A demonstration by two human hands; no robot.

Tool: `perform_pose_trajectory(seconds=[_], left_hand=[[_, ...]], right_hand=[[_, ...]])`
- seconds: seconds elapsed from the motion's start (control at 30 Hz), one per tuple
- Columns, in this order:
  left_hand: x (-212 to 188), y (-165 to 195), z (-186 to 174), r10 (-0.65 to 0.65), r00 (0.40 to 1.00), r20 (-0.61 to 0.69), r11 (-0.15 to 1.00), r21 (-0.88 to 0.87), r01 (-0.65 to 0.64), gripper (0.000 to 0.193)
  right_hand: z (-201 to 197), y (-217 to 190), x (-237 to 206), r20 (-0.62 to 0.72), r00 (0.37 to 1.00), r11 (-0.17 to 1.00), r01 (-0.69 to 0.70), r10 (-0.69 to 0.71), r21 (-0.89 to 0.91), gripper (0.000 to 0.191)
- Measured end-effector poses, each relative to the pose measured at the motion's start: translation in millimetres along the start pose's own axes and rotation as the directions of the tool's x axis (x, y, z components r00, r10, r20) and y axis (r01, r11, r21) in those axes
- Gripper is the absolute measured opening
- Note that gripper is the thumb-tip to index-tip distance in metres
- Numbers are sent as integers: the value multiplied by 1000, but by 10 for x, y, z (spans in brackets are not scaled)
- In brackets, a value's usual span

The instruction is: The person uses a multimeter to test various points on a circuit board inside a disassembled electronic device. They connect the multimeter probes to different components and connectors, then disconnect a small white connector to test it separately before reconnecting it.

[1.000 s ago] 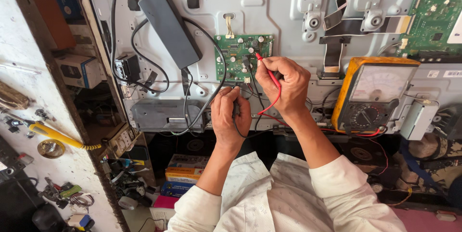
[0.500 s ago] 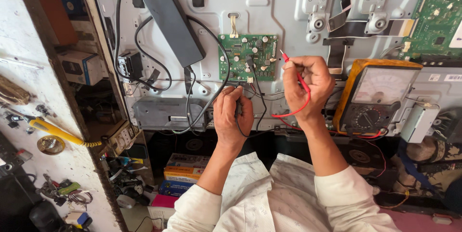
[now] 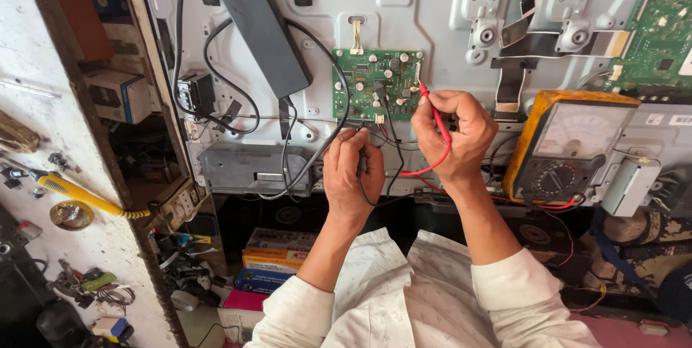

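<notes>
In the head view, the right hand (image 3: 454,135) pinches a red probe (image 3: 435,113), with its tip on the right edge of the green board (image 3: 375,88), probably to measure there. The left hand (image 3: 353,168) closes its fingers on a black lead (image 3: 371,175) just below the board. The meter (image 3: 569,150) lies near the right hand, so its dial stays readable.

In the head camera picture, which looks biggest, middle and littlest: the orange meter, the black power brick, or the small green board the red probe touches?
1. Orange meter, biggest.
2. Black power brick, middle, though not far behind the meter.
3. Small green board, littlest. The right hand holds the red probe at its edge.

All lie on the same panel, so nearness hardly matters.
</notes>
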State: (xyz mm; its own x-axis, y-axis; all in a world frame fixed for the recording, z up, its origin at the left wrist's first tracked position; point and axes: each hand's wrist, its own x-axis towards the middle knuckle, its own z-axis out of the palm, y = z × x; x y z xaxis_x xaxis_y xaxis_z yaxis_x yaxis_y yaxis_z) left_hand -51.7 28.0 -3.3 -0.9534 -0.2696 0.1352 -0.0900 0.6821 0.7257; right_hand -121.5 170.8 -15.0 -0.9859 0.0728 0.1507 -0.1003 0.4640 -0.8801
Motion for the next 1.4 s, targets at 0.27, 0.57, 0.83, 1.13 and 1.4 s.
perform_pose_trajectory(seconds=[0.27,0.57,0.83,1.13,1.4], left_hand=[[8,-10,-5,6,1000,1,1000,-1,-6,30],[27,-49,-25,22,1000,10,1000,-4,-21,31],[35,-49,-30,9,1000,16,1000,2,-9,31],[35,-52,-23,19,1000,8,1000,4,-19,30],[32,-60,-22,14,1000,12,1000,5,-14,31]], right_hand=[[143,8,3,-43,998,998,52,-54,-46,23],[198,-10,20,-41,998,998,52,-54,-45,23],[232,-11,39,-36,999,1000,19,-19,-7,21],[248,-7,55,-34,999,1000,18,-17,20,22],[256,-24,63,-28,999,998,21,-19,55,22]])
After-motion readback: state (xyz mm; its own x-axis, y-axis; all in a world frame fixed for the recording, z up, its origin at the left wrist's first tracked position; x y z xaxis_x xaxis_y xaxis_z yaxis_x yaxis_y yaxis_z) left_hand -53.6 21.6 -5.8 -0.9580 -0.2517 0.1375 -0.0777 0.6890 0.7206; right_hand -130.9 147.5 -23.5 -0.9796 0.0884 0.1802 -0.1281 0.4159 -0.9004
